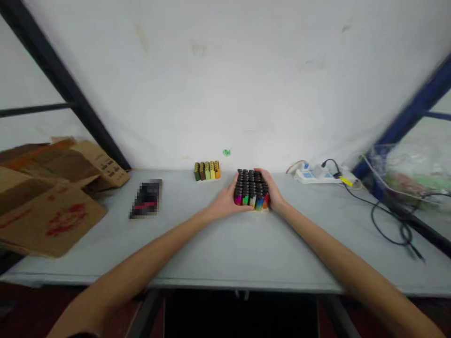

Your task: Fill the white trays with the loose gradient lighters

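Note:
A tight block of lighters (251,188) with black tops and pink, green, white, blue and orange bodies is between my two hands. My left hand (225,203) is closed against its left side, with fingers reaching along the lower front. On the right side my right hand (274,190) presses, its fingers curling around the far edge. The lighters stand upright in rows; whether the block touches the table or is slightly raised, I cannot tell. Left of it, near the wall, stands a smaller group of lighters (207,171) in dark green, brown, pale green, yellow and orange.
The grey table (246,253) meets a white wall. Folded cardboard boxes (66,197) lie at the left, beside a blurred dark item (146,199). At the back right is a white power strip (317,175) with plugs; a black cable (391,240) trails over the right side.

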`<action>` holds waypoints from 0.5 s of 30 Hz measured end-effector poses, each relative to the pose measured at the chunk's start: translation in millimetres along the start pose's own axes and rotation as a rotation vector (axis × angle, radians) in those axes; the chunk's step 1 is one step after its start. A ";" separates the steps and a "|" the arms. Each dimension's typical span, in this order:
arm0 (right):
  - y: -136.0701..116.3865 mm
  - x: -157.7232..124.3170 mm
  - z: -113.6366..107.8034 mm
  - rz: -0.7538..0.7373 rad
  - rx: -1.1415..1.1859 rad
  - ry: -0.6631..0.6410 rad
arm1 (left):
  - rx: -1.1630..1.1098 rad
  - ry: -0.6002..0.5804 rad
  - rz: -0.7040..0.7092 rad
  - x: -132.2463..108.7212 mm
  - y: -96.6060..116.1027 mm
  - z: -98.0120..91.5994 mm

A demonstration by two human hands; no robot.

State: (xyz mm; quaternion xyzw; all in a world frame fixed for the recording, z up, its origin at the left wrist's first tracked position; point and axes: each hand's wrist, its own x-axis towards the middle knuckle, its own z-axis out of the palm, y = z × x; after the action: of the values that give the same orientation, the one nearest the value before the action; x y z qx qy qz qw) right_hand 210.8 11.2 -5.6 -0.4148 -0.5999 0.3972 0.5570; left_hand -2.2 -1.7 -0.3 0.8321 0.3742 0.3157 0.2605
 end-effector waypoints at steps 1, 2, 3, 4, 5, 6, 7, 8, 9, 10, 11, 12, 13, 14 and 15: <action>-0.8 -0.5 -2.7 -0.013 -0.002 -0.008 | 0.009 0.006 0.007 -2.4 -0.1 -1.1; -1.6 -0.8 -5.9 -0.027 -0.009 -0.022 | 0.022 0.010 0.013 -4.6 0.2 -2.3; -2.2 -1.1 -9.7 -0.040 -0.021 -0.042 | 0.038 0.011 0.017 -6.4 0.9 -3.6; -2.9 -1.2 -13.8 -0.055 -0.045 -0.090 | 0.061 0.008 0.019 -7.8 2.0 -5.0; -3.5 -1.1 -18.0 -0.067 -0.069 -0.123 | 0.088 0.004 0.015 -8.7 3.4 -6.3; -4.3 -0.7 -21.9 -0.073 -0.092 -0.141 | 0.112 -0.003 0.010 -9.2 5.1 -7.6; -5.4 0.0 -25.4 -0.077 -0.115 -0.141 | 0.129 -0.007 0.009 -9.5 6.9 -8.6; -6.7 1.1 -28.1 -0.079 -0.141 -0.127 | 0.139 -0.010 0.013 -9.5 8.6 -9.4; -8.4 2.5 -30.2 -0.081 -0.169 -0.108 | 0.139 -0.011 0.018 -9.4 10.1 -9.9; -10.3 4.2 -31.7 -0.088 -0.200 -0.095 | 0.135 -0.007 0.023 -9.4 11.3 -10.1; -12.3 6.0 -32.9 -0.098 -0.231 -0.091 | 0.128 0.002 0.023 -9.6 12.2 -10.0; -14.2 7.9 -34.1 -0.108 -0.257 -0.093 | 0.122 0.016 0.021 -10.1 12.9 -9.7; -16.0 9.7 -35.4 -0.115 -0.278 -0.101 | 0.113 0.031 0.018 -10.8 13.5 -9.1; -17.6 11.2 -36.9 -0.118 -0.295 -0.114 | 0.099 0.043 0.017 -11.7 13.9 -8.4; -19.0 12.2 -38.8 -0.120 -0.307 -0.131 | 0.081 0.051 0.018 -12.9 14.4 -7.4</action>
State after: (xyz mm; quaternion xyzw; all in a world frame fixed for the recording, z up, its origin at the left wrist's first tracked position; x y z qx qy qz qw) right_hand 248.0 16.8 18.9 -0.4317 -0.7122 0.2931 0.4697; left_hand -7.7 -18.7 10.0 0.8371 0.3856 0.3236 0.2142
